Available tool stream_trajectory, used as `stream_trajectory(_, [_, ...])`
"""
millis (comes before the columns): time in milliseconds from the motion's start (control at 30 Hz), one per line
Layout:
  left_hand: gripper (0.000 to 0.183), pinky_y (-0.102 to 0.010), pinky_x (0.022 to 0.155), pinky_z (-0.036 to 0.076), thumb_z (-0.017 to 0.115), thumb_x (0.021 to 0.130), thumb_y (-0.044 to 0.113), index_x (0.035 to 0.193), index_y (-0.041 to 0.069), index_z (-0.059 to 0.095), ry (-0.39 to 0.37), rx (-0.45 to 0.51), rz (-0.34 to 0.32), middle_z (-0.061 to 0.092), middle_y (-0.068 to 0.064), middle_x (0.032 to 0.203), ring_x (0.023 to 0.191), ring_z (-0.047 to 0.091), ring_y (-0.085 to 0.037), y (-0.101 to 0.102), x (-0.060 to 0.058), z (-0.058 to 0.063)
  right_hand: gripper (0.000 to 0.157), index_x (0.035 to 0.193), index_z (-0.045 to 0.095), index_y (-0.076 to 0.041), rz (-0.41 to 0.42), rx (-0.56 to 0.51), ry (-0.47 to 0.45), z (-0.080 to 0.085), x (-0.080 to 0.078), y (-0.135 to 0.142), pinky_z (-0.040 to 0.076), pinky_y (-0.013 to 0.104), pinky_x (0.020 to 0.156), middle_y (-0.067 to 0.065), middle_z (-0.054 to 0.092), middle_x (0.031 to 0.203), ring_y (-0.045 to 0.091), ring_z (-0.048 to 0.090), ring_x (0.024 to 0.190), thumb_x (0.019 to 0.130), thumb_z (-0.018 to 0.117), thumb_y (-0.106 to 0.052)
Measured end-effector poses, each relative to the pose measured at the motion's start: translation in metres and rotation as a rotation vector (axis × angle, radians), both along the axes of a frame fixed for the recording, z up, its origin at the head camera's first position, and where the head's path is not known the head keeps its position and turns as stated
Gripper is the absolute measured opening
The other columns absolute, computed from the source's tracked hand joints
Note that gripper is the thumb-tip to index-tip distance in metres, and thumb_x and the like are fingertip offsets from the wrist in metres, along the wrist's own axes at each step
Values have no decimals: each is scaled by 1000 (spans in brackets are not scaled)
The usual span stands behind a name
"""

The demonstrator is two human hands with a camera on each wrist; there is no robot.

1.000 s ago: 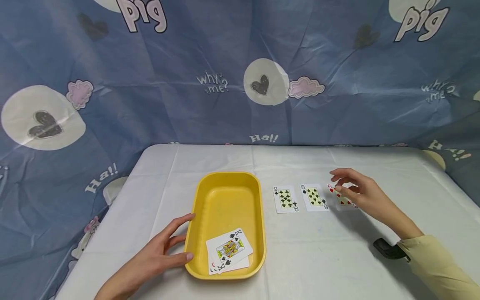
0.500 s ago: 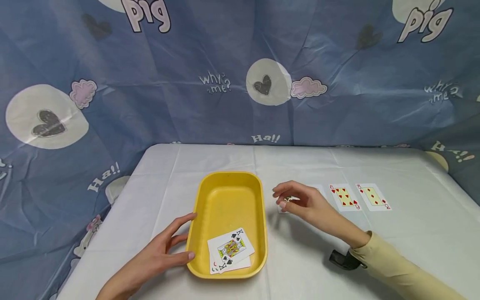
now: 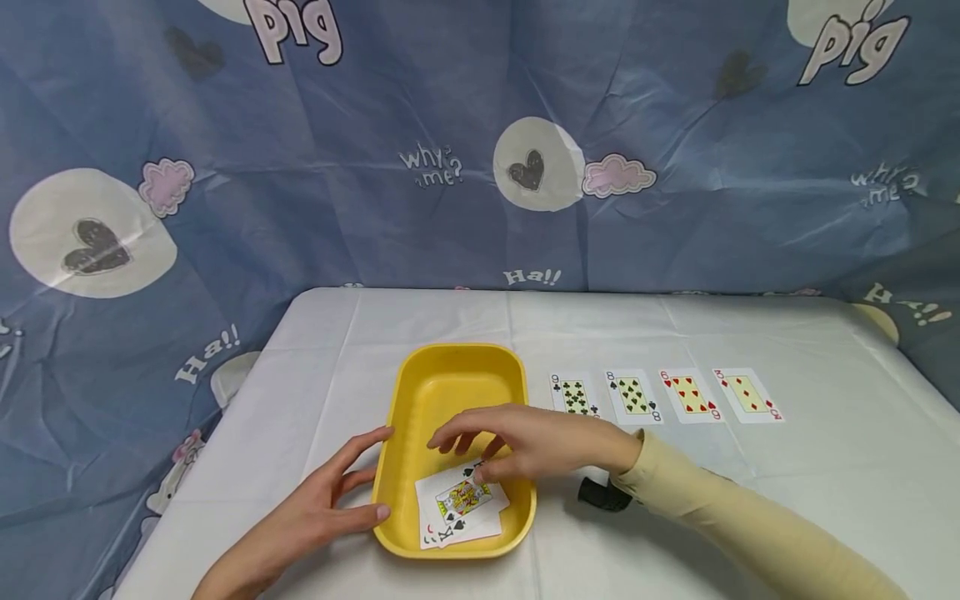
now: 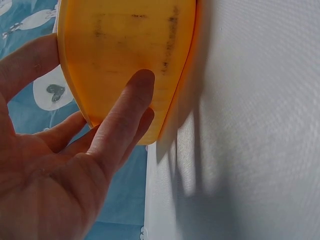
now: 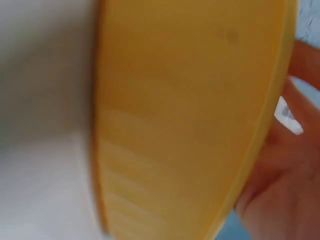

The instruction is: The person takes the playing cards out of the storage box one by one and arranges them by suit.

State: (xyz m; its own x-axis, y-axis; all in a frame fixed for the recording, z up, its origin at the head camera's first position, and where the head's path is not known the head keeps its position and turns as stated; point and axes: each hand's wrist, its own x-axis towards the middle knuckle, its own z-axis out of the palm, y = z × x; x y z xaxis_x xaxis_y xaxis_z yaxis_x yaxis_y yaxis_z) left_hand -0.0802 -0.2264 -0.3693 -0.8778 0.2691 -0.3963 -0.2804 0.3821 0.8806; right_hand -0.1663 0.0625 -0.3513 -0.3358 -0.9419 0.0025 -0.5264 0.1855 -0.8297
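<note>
Past the left edge of the bench (image 3: 337, 333) hangs a blue printed cloth (image 3: 420, 233), which also rises behind the far edge; just in from that left edge, my left hand (image 3: 311, 508) has its fingers spread apart, with forefinger and thumb against the left rim of the yellow tray (image 3: 435, 392); in the tray's near end lies a king of spades (image 3: 461, 500), face up and aslant over another card (image 3: 487, 528); above it my right hand (image 3: 525, 437) reaches across the tray's right rim, fingers bent and apart, thumb tip at the king's far right corner; rightward, below the bench's far edge, lie a nine of clubs (image 3: 574, 396), partly behind my wrist, an eight of spades (image 3: 634, 396), a six of hearts (image 3: 690, 396) and a three of diamonds (image 3: 747, 396), in a row toward the right edge.
</note>
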Motion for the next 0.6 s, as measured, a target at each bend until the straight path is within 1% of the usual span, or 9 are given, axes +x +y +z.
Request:
stream_trajectory(33, [78,-71,100,27,76,87,29,152,33,32,-1,3,-1,26,-8,159,135,42,-32,0,0,0,52,140,50,-21,43,41,-7,1,-4,-4,49,25,90,-1,55,137,14,55,119,94,66,-3])
stream_trajectory(133, [77,-70,100,28,75,88,29,152,33,32,-9,14,-6,26,-8,159,136,41,-33,0,0,-1,58,142,49,-22,135,153,38,-1,-16,-16,47,23,92,-6,53,137,9,53,116,91,69,-3])
stream_trajectory(200, [77,-70,100,27,74,88,30,152,32,31,-16,19,-10,30,-9,157,136,40,-33,-1,0,-1,59,142,50,-23,164,215,70,-3,-20,-23,44,22,95,-9,54,133,6,52,114,90,72,-5])
stream_trajectory(267, [77,-70,101,27,74,89,30,153,32,30,-22,24,-16,32,-11,156,136,40,-33,-1,0,-1,63,142,50,-26,174,263,107,-5,-23,-29,41,21,96,-10,54,130,5,52,110,87,76,-10])
stream_trajectory(367, [78,-70,101,26,73,90,29,154,31,29,-19,31,-27,34,-12,155,136,40,-34,-1,0,-1,74,144,47,-32,177,326,138,-8,-21,-37,41,20,90,-12,52,125,5,51,101,82,82,-13])
stream_trajectory(467, [78,-71,101,26,73,90,29,154,31,29,-3,30,-40,31,-11,157,137,39,-34,-2,0,-1,85,145,44,-40,183,379,196,-9,-15,-42,42,19,81,-14,47,123,5,50,93,77,84,-10])
stream_trajectory(533, [78,-70,101,26,73,90,28,153,31,29,9,32,-49,26,-10,159,137,39,-33,-3,0,-2,86,144,46,-42,199,408,258,-9,-12,-45,41,17,79,-14,44,126,3,49,92,75,85,-10])
stream_trajectory(600, [77,-70,101,28,73,90,28,153,32,29,11,37,-48,22,-9,160,138,38,-33,-3,0,-1,79,142,51,-39,220,417,311,-9,-11,-47,40,15,79,-14,43,126,2,47,94,76,84,-11])
